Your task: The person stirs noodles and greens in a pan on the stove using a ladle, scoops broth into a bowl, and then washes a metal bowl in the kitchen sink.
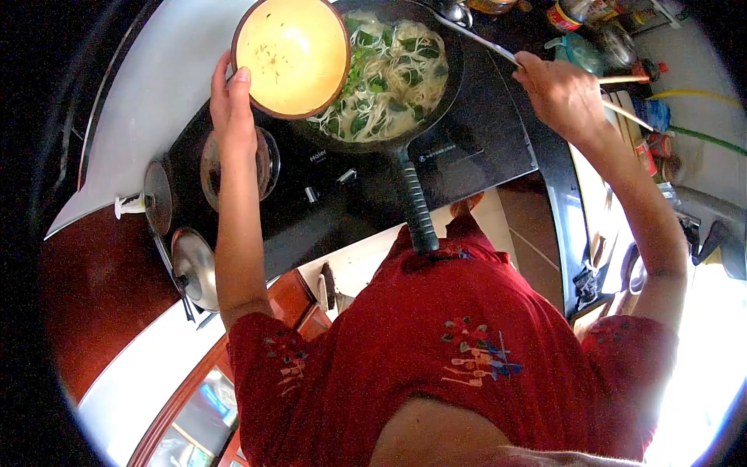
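Note:
My left hand (235, 109) grips the rim of a bowl (299, 58), yellow inside and brown at the edge. The bowl tips over the left side of a dark frying pan (451, 105), with a few small bits stuck to its inner wall. White noodles (405, 86) and green leaves lie in pale broth in the pan, with chopped greens (360, 66) near the bowl. My right hand (562, 93) is closed around the handle of a long metal utensil (486, 43). This handle slants over the pan's upper right edge; the utensil's head is out of view.
The pan rests on a black Haier stove (459, 152), its ribbed handle (418, 206) pointing toward my body. A glass bowl (268, 167) sits under my left forearm, and a metal lid (194, 268) leans at the left. Jars, bottles and chopsticks (626, 113) crowd the right side.

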{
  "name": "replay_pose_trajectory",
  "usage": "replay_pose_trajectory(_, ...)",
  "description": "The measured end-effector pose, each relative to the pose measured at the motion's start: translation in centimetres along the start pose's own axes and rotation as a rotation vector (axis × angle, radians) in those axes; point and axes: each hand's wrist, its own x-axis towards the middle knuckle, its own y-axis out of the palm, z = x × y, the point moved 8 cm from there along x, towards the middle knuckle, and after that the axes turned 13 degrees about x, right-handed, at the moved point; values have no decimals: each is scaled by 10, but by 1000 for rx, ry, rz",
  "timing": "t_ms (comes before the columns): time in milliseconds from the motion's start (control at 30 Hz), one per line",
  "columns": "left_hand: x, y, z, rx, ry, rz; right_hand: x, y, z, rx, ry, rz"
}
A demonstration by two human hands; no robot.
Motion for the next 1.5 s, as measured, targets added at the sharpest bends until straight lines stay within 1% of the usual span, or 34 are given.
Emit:
replay_pose_trajectory(100, -9, -3, 6, -112, -92, -12, -12, 9, -5, 114, 177, 107)
replay_pose_trajectory(200, -18, -3, 6, -183, -128, -6, -19, 8, -10, 407, 242, -10)
replay_pose_trajectory(300, -23, -3, 13, -212, -157, -15, -28, 28, -39, 942, 703, 189)
replay_pose_trajectory(400, -25, -2, 10, -203, -147, 6, -36, 12, -42, 1086, 849, 173)
replay_pose_trajectory(433, -27, -4, 13, -211, -185, -39, -37, 1, -39, 1110, 912, 171)
replay_pose_trajectory(533, -25, -3, 12, -221, -155, -11, -45, -8, -51, 1159, 959, 175)
replay_pose_trajectory(667, -25, -5, 20, -232, -218, -35, -49, -21, -48, 1290, 974, 105)
replay_pose_trajectory(767, -24, -6, 35, -233, -300, -57, -54, -27, -50, 1353, 1070, 48)
replay_pose_trajectory(867, -23, -3, 40, -261, -341, -23, -52, -39, -50, 1421, 987, 58)
replay_pose_trajectory(900, -25, -4, 38, -252, -341, -50, -51, -41, -51, 1436, 959, 68)
replay_pose_trajectory(1000, -25, -1, 39, -280, -363, -30, -46, -66, -48, 1302, 987, -73)
replay_pose_trajectory(1033, -24, 2, 39, -298, -364, 24, -38, -78, -43, 1120, 825, -43)
replay_pose_trajectory(1133, -26, 12, 51, -384, -456, 14, -32, -92, -37, 1255, 866, -76)
replay_pose_trajectory(1167, -27, 16, 54, -414, -479, 16, -30, -98, -34, 1210, 875, -77)
replay_pose_trajectory(1233, -32, 26, 59, -473, -527, 19, -24, -107, -31, 1076, 701, -107)
replay_pose_trajectory(1300, -36, 37, 59, -505, -560, 80, -20, -109, -24, 1044, 622, -94)
replay_pose_trajectory(1367, -40, 47, 56, -520, -585, 120, -10, -107, -3, 1115, 631, -41)
replay_pose_trajectory(1467, -48, 60, 56, -634, -651, 232, -13, -95, 24, 1285, 878, 22)
replay_pose_trajectory(1500, -50, 62, 55, -649, -648, 235, -11, -89, 28, 1304, 836, 81)
